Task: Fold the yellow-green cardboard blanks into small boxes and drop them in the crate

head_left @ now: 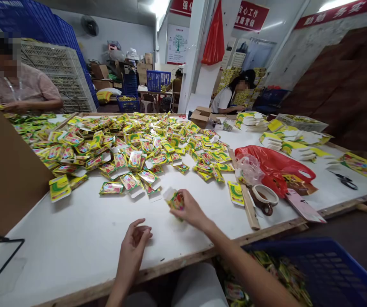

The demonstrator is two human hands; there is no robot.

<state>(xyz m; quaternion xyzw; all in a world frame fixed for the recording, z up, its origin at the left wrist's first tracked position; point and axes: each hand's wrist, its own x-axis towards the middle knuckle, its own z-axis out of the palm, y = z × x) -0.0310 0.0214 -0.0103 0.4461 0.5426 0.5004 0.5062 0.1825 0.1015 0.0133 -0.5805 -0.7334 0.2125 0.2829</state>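
My right hand (191, 209) grips a small yellow-green printed packet (174, 199) just above the white table (84, 238), its fingers wrapped round it. My left hand (134, 247) rests near the table's front edge, fingers loosely curled and pinched together, with nothing that I can make out in them. A large heap of the same packets (132, 145) covers the far half of the table, its nearest ones a short reach beyond both hands.
A blue crate (324, 273) with packets sits low at my right. A red plastic bag (273, 164), tape roll (265, 194), wooden strip (247, 204) and scissors (345, 180) lie right. Brown cardboard (4, 179) stands left. Other people work at the far left and back.
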